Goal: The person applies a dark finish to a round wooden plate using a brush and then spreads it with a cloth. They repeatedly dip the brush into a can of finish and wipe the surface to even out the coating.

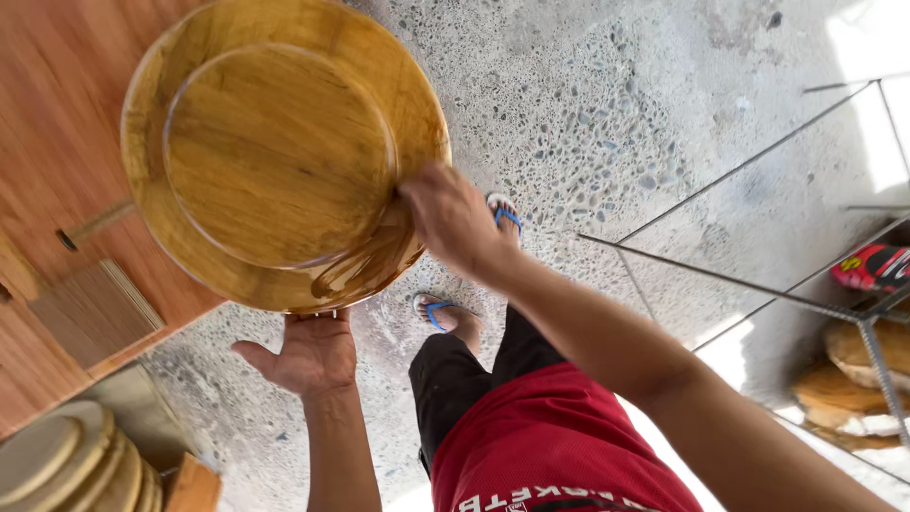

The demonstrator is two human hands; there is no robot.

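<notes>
Holding up a round, glossy, honey-coloured wooden plate [284, 152] with a raised circular centre and a broad rim, the person stands over a speckled pebble-concrete floor [607, 104]. The left hand [308, 353] is under the plate's lower edge, palm up with the thumb spread, and the rim rests on its fingers; how tightly they curl cannot be told, since the plate hides the fingertips. The right hand [453, 220] comes in from the right and is clenched at the plate's lower right rim, pinching a wet brown brush or cloth [365, 261] against the wood, where shiny streaks fan out. The plate is in the air, tilted toward the camera, above the edge of a reddish-brown wooden desk [57, 123] at the upper left. On that desk lies a small ridged rectangular wooden board [90, 313].

Below the desk, at the lower left, a stack of pale unfinished wooden discs [71, 465] leans on edge. The person wears a red shirt [550, 446], black trousers [455, 379] and blue-strapped flip-flops [441, 311]. To the right stands a thin grey metal wire rack [758, 289], with rough round wooden pieces [853, 379] beneath it and a red-and-black object [872, 267] on it.
</notes>
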